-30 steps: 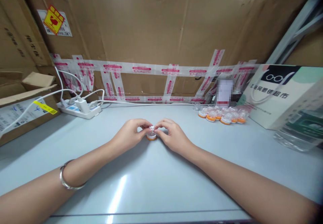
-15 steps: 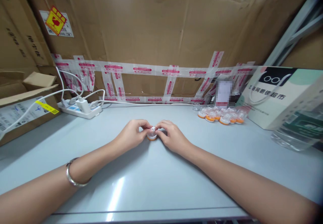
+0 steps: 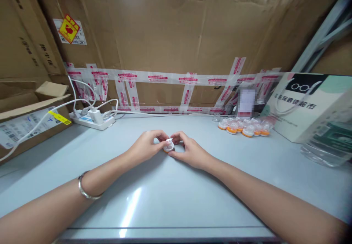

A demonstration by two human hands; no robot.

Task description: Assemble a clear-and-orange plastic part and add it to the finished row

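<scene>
Both my hands meet at the middle of the pale grey table [image 3: 170,196]. My left hand [image 3: 147,146] and my right hand [image 3: 189,150] pinch one small clear vial with an orange base [image 3: 168,145] between their fingertips. A small white piece sits on top of the vial, tilted to the right. The fingers of both hands are curled round it. A silver bangle [image 3: 85,190] circles my left wrist.
Several more orange-based vials [image 3: 243,127] cluster at the back right, beside a white paper bag [image 3: 308,106] and a clear plastic bottle [image 3: 326,152]. A white power strip with cables [image 3: 92,119] lies back left by a cardboard box [image 3: 26,123]. Taped cardboard walls the rear.
The vial between my fingers has tipped slightly to the right and my fingertips have shifted on it. The camera has tilted a little, so the scene sits lower.
</scene>
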